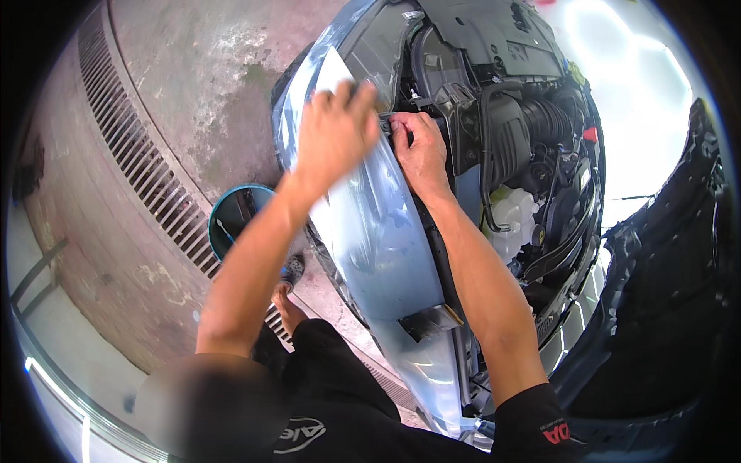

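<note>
Viewing remotely, I get my left hand (336, 131), blurred, over the light-blue fender (374, 231), right hand (421, 154) at its inner edge, the two close but apart. Fender's long axis runs from beyond both back toward the torso (340, 393); left's nearer its outer side. Grip on either: can't tell.

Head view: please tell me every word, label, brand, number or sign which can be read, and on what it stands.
Black T-shirt front: white lettering with a curved outline, partly visible; wording not copied here.
Right sleeve: red lettering, partly visible; wording not copied.
Same sleeve: tiny pale print, too small to read.
Engine bay: any markings are too small to read.
</note>
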The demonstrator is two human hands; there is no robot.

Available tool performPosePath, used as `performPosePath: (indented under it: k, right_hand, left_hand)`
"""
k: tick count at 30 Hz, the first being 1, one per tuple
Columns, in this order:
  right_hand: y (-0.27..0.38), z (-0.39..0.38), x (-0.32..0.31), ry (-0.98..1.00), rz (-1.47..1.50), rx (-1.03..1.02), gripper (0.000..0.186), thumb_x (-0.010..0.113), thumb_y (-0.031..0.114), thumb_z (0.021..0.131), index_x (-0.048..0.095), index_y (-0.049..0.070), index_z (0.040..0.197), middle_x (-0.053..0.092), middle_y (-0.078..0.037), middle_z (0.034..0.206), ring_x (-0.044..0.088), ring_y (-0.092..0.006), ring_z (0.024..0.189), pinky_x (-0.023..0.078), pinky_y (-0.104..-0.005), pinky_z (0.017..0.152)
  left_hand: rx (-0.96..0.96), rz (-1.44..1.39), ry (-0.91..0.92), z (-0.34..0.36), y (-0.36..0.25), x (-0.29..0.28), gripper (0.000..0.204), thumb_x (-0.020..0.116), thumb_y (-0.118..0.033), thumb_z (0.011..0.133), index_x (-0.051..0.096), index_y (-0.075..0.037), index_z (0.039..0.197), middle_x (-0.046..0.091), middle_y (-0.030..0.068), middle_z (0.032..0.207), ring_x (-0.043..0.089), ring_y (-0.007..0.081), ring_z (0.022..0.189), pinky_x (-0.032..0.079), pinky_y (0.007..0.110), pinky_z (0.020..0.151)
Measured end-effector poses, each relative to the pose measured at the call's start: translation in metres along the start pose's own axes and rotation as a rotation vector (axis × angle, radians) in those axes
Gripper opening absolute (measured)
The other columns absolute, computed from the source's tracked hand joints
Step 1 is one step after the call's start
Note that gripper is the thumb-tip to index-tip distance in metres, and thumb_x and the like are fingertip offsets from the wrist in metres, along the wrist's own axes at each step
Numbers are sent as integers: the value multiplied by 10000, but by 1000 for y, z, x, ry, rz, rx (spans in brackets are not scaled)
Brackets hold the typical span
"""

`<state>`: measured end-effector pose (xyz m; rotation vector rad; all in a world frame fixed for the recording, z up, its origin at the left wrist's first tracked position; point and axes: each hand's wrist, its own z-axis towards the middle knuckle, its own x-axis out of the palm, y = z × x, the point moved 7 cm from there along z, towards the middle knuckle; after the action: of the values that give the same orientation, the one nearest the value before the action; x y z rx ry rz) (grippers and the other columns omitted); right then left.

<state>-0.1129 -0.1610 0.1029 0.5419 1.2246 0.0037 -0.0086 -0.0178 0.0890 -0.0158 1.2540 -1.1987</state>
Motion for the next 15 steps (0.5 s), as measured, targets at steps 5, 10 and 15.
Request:
performPosePath:
  k: [5,10,15]
  right_hand:
    - [-3,-5,0,-22,3,4,93,749,83,1021,785,68,1105,734,-110,1023,705,-351,995,558,-472,901]
    - [-2,-4,-5,-29,15,27,84,745,80,1016,787,76,1089,730,-104,1000,703,-354,989,553,-472,893]
    - [10,7,0,-8,35,19,83,743,76,1018,782,72,1092,725,-100,1002,694,-348,985,548,-469,893]
  left_hand:
    - [-153,-116,62,6,18,22,409,692,-264,1063,737,-139,1450,716,180,1460,676,469,1213,562,570,1041]
    - [-98,-219,-10,-33,-3,9,396,721,-287,1058,770,-147,1426,703,151,1510,663,446,1288,532,562,1095]
    - [-162,-83,-53,79,104,50,544,695,-362,1067,652,-41,1505,722,221,1407,684,492,1193,553,602,1029]
